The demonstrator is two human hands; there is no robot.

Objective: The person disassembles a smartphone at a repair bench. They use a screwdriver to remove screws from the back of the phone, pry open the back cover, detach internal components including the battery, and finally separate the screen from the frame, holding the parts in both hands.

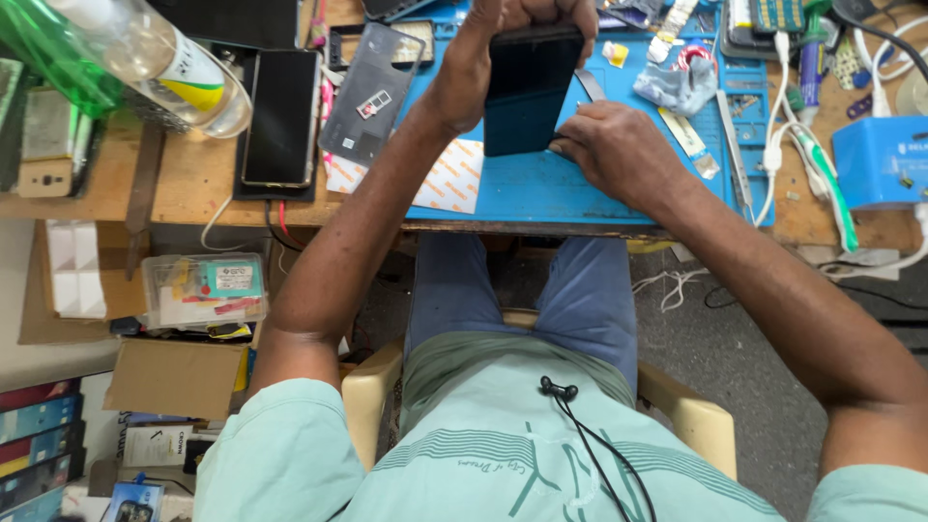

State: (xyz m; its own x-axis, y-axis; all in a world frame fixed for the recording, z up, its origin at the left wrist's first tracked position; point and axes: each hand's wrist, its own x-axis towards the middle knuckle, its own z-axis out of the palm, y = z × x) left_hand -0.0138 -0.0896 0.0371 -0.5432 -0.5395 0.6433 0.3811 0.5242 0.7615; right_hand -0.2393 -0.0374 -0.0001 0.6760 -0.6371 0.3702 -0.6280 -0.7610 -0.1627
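My left hand (483,48) grips the top of a dark smartphone (527,87), holding it tilted up over a blue work mat (541,193). My right hand (614,145) rests on the mat at the phone's lower right corner, fingertips touching its edge; whether it pinches a small tool is hidden. A thin dark strip (588,85) lies on the mat just right of the phone.
Left of the mat lie a black phone (282,116), a grey back cover (372,92) and white sticker sheets (454,179). A clear bottle (164,53) stands at top left. White cables (783,145), a blue box (882,159) and a crumpled cloth (681,85) sit right. Boxes crowd the floor left.
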